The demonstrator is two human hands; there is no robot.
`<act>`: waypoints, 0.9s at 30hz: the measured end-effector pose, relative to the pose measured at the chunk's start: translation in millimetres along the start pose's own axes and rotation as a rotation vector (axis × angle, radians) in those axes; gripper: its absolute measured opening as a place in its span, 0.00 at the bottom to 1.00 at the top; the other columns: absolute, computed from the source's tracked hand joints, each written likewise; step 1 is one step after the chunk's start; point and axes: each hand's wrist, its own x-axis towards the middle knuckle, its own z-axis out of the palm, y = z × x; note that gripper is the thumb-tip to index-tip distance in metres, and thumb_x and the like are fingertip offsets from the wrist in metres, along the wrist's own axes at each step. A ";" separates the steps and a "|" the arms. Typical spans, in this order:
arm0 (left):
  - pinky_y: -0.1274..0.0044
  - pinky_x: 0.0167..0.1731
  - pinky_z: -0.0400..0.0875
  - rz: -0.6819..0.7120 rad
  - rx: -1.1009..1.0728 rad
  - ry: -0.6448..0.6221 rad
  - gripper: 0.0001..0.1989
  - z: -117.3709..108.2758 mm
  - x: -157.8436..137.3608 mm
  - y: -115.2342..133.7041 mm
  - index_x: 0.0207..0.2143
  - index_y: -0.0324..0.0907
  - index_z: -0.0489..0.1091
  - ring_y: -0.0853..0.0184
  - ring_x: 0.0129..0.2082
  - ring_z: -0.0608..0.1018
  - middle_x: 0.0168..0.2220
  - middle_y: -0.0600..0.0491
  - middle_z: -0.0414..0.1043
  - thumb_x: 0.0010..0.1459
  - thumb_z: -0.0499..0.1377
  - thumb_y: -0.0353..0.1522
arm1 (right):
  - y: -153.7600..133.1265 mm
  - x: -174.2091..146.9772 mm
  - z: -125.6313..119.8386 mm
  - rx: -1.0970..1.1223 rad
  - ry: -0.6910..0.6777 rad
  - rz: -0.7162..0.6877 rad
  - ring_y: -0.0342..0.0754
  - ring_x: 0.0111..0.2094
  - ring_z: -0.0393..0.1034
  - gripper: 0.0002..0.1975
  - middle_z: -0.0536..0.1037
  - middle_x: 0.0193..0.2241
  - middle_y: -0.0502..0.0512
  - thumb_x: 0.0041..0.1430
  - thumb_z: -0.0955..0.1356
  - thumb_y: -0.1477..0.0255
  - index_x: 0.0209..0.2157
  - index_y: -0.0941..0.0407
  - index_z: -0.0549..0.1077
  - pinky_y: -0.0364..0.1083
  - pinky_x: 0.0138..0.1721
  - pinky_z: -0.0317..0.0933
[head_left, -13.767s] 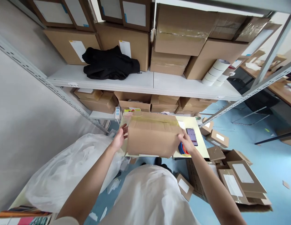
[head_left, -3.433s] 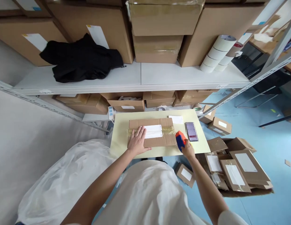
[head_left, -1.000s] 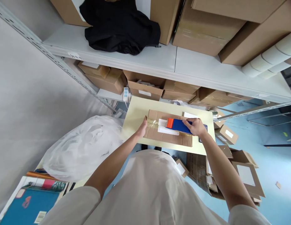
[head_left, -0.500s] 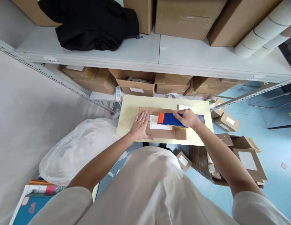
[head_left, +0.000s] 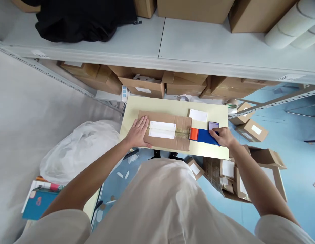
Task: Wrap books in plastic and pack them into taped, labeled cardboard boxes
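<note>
A flat cardboard box (head_left: pixel 181 120) lies on a pale yellow table, with two white labels (head_left: pixel 162 129) on its top and clear tape along the middle seam towards the right end. My left hand (head_left: pixel 138 132) rests flat on the box's left end, fingers stretched out. In my right hand (head_left: pixel 222 136) is a blue tape dispenser (head_left: pixel 206 136) with an orange front, its fingers wrapped round the right part. The dispenser's orange end touches the right edge of the box. Just behind my right hand lies a phone (head_left: pixel 213 125).
White paper slips (head_left: pixel 198 115) lie behind the box on the table (head_left: pixel 137 104). A grey shelf (head_left: pixel 157 62) with cartons spans the far side. A white plastic bag (head_left: pixel 78 152) stands left; an open carton of boxes (head_left: pixel 210 173) sits on the floor right. A tape roll (head_left: pixel 231 105) is back right.
My right hand has moved right with the tape dispenser, from over the box's top to its right edge. The box and my left hand appear slightly further left as the view shifted.
</note>
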 end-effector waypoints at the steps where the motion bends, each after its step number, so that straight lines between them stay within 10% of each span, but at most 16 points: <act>1: 0.59 0.64 0.32 -0.008 0.004 -0.010 0.72 -0.8 -0.6 -1.9 0.66 0.22 0.39 0.43 0.68 0.44 0.67 0.28 0.38 0.33 0.55 0.67 | 3.7 2.0 5.3 0.026 0.010 -0.009 0.45 0.20 0.62 0.24 0.69 0.15 0.52 0.60 0.59 0.56 0.18 0.55 0.69 0.44 0.26 0.55; 9: 0.51 0.62 0.32 -0.212 0.071 -0.049 0.69 -6.2 -12.4 -24.7 0.66 0.20 0.36 0.38 0.67 0.41 0.67 0.24 0.35 0.38 0.58 0.62 | -31.0 44.5 33.9 0.176 0.010 -0.093 0.42 0.16 0.52 0.23 0.60 0.12 0.48 0.60 0.59 0.57 0.15 0.53 0.57 0.44 0.24 0.51; 19: 0.56 0.64 0.30 0.034 -0.084 -0.057 0.69 -5.8 69.4 113.0 0.66 0.21 0.36 0.43 0.68 0.36 0.68 0.26 0.31 0.39 0.54 0.65 | -30.4 60.3 47.1 0.308 -0.005 -0.155 0.40 0.17 0.47 0.23 0.55 0.12 0.45 0.60 0.59 0.59 0.15 0.54 0.54 0.44 0.22 0.48; 27: 0.58 0.64 0.30 0.036 -0.122 -0.087 0.71 2.8 66.0 107.9 0.66 0.23 0.31 0.43 0.68 0.35 0.68 0.28 0.28 0.38 0.56 0.65 | -9.4 50.7 45.3 0.370 -0.110 -0.124 0.40 0.17 0.50 0.24 0.56 0.12 0.46 0.60 0.58 0.55 0.15 0.54 0.55 0.43 0.21 0.48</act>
